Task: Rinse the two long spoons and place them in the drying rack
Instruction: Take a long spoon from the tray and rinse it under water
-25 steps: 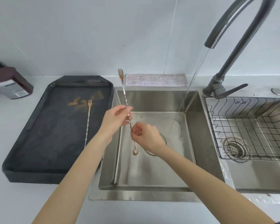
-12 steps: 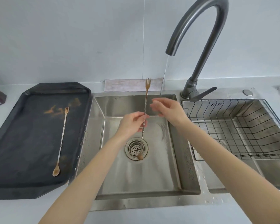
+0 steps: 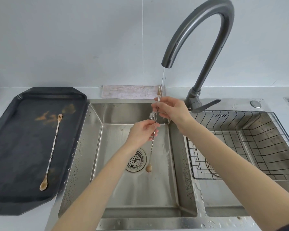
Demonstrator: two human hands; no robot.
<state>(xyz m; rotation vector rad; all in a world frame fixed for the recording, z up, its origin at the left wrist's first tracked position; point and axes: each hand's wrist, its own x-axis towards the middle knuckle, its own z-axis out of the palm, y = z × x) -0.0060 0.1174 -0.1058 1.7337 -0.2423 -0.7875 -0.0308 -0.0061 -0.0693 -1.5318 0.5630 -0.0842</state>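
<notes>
One long twisted spoon (image 3: 151,147) stands nearly upright over the left sink basin (image 3: 137,194), bowl end down near the drain, fork end up in the running water. My left hand (image 3: 143,132) pinches its shaft at the middle. My right hand (image 3: 171,109) grips the shaft higher up, just under the stream. The second long spoon (image 3: 52,147) lies flat on the black tray (image 3: 15,164), fork end toward the wall. The wire drying rack (image 3: 244,144) sits in the right basin, to the right of both hands.
The grey gooseneck faucet (image 3: 197,30) arches over the left basin with water flowing; its lever (image 3: 205,105) points right. A folded cloth (image 3: 130,91) lies behind the sink. Brown stains mark the tray's far end. Water drops cover the sink rims.
The spoon and both hands have shifted right and back until the spoon's upper end entered the water stream. My right hand went from the lower shaft to the upper shaft.
</notes>
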